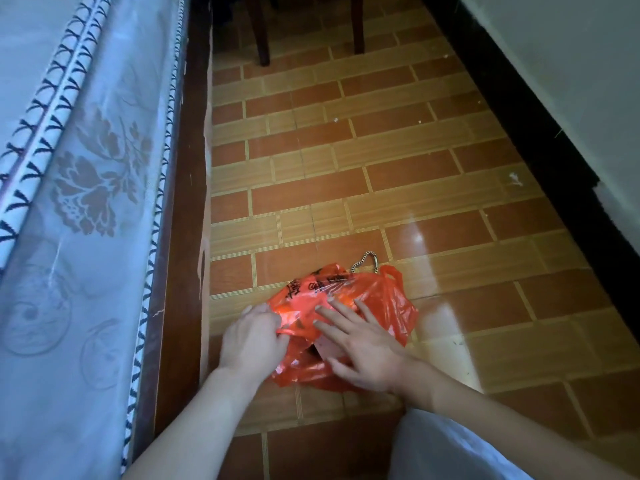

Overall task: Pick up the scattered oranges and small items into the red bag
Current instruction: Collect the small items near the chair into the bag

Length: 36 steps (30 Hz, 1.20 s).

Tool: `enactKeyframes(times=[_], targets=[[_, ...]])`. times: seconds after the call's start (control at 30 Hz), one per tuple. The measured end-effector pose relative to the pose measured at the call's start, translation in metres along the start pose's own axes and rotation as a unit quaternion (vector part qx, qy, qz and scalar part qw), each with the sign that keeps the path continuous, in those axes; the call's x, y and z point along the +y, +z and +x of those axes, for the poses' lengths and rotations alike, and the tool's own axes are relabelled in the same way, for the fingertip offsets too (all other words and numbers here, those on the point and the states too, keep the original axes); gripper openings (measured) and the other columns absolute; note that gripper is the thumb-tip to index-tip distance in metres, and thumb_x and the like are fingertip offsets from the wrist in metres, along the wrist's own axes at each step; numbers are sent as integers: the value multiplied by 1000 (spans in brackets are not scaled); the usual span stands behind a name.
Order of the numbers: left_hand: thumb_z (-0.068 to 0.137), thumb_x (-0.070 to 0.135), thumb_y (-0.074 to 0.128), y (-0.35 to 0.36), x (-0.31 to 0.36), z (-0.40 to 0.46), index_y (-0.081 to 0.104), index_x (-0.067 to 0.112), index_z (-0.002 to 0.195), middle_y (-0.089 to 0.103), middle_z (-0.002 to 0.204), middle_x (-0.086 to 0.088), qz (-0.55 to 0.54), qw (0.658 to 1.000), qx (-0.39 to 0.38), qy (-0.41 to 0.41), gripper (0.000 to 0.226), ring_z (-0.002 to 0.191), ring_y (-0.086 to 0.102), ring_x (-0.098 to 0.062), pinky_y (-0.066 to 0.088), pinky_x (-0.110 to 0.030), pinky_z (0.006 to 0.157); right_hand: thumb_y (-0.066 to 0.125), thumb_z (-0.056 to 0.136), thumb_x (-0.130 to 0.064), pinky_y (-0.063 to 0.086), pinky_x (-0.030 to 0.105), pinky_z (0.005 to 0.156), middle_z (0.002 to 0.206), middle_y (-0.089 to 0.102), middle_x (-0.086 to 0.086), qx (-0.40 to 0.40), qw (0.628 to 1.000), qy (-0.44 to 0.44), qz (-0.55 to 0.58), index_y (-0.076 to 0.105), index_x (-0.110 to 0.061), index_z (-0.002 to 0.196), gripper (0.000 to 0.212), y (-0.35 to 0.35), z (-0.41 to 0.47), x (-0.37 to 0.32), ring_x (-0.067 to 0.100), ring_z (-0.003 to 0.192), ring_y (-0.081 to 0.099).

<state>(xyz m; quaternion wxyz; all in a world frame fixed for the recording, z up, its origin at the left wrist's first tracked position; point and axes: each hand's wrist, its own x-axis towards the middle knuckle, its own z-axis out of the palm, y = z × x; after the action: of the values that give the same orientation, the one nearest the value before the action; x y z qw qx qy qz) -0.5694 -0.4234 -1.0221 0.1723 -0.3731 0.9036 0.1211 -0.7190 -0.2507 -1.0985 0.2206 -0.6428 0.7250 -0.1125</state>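
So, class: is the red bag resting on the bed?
No, the red bag lies on the tiled floor beside the bed.

Glossy plastic bag [388, 299]; shiny tiled floor [415, 161]

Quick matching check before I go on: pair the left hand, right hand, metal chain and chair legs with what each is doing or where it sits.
Things:
1. left hand
2. right hand
3. metal chain
4. chair legs

States or places:
A. on the tiled floor just beyond the red bag
B. fingers spread flat on the bag
C. far end of the floor, top of view
D. pinching the bag's edge

Pairs: 1-D, 2-B, 3-A, 4-C
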Motion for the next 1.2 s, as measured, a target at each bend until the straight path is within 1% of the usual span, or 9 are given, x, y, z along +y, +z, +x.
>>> enactKeyframes(times=[0.07, 0.17, 0.27, 0.37, 0.5, 0.67, 0.77, 0.87, 1.2], targets=[[88, 29, 71, -3, -6, -3, 74, 24, 84, 61, 98, 11, -63, 997, 31, -31, 7, 96, 65, -19, 60, -40, 82, 36, 100, -54, -10, 50, 127, 175, 2, -2, -27, 999, -12, -20, 11, -27, 166, 75, 3, 3, 0, 18, 160, -14], [85, 19, 69, -8, -11, -7, 53, 21, 67, 56, 86, 10, -142, 988, 51, -40, 25, 78, 62, -19, 58, -42, 70, 36, 103, -49, -4, 52, 129, 175, 0, 1, -53, 998, -16, -28, 1, -26, 166, 76, 6, 8, 1, 22, 160, -12], [84, 3, 63, -12, -12, -9, 53, 31, 86, 59, 105, 18, -191, 979, 64, 15, 30, 93, 61, -12, 57, -39, 80, 35, 105, -45, -4, 49, 129, 175, 2, 3, -45, 997, -34, -43, -1, -25, 166, 73, 9, 11, 2, 24, 161, -7], [83, -12, 52, -13, -3, -9, 67, 41, 118, 55, 133, 25, -152, 980, 30, 128, 65, 126, 47, -6, 42, -30, 109, 32, 106, -47, -7, 47, 127, 175, 1, 4, -58, 996, -38, -49, 0, -27, 166, 71, 9, 22, 5, 26, 160, -7], [81, -1, 46, -2, 13, -6, 76, 31, 122, 62, 142, 15, -51, 968, -75, 235, 60, 141, 39, -13, 35, -42, 119, 28, 106, -57, -3, 51, 129, 174, -4, 4, -99, 993, -31, -64, 1, -24, 166, 74, 8, 43, 19, 27, 159, -13], [103, 33, 39, 8, 7, -2, 59, 23, 144, 43, 161, 7, 85, 972, -168, 139, 46, 159, 13, -22, 13, -57, 126, 28, 101, -65, 0, 49, 130, 174, -9, 5, -119, 989, -33, -81, -4, -22, 166, 84, 2, 64, 28, 25, 159, -16], [102, 64, 34, 19, -8, 5, 36, 20, 160, 16, 173, 3, 126, 969, -190, 94, 72, 161, -4, -27, 8, -61, 125, 31, 99, -67, -2, 51, 130, 174, -9, 2, -105, 992, -27, -71, -3, -25, 166, 86, 2, 64, 30, 23, 159, -15], [101, 70, 28, 24, -12, 11, 17, 18, 166, 1, 175, -1, 137, 974, -169, 60, 84, 160, -12, -30, 6, -63, 125, 33, 98, -68, -3, 52, 129, 173, -13, -2, -84, 995, -20, -59, -4, -27, 166, 88, 5, 54, 29, 21, 159, -18], [96, 80, 22, 30, -19, 16, 18, 20, 165, 8, 174, 2, 35, 990, -117, -67, 92, 160, 3, -30, 15, -63, 124, 69, 74, -76, -9, 52, 125, 171, -24, -6, -92, 995, 16, -44, -15, -32, 163, 130, 20, 26, 11, 21, 157, -24]])
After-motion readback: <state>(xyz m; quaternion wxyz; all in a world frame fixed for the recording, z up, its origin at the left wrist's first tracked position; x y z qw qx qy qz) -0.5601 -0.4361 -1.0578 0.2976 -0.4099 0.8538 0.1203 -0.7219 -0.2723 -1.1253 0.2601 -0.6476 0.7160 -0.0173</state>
